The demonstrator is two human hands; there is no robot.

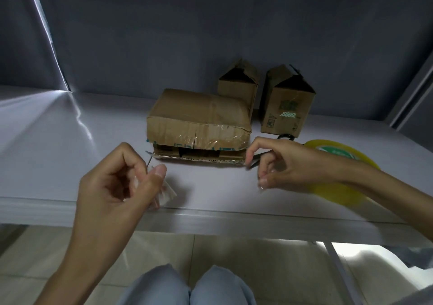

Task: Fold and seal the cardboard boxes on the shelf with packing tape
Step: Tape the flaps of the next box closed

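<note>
The left hand point(117, 178) pinched a crumpled scrap of clear tape point(164, 189) between thumb and fingers (curled tight); the flat, taped brown cardboard box point(199, 121) lay just beyond, the right hand point(288, 166) half-curled, holding nothing visible, near its corner.

At the right of the frame, the right hand point(284, 164) and its forearm cover the middle of the yellow tape roll point(341, 195), and also most of the scissors point(257, 158), whose dark blade tips and one black handle loop alone show. Left of centre, the left hand point(121, 182) pinches a crumpled clear scrap point(167, 193), too blurred to tell its shape. The print on the small box point(287, 110) at upper right is too small to read, and the flat box point(199, 121) hides the lower left part of the box behind it point(237, 81).
</note>
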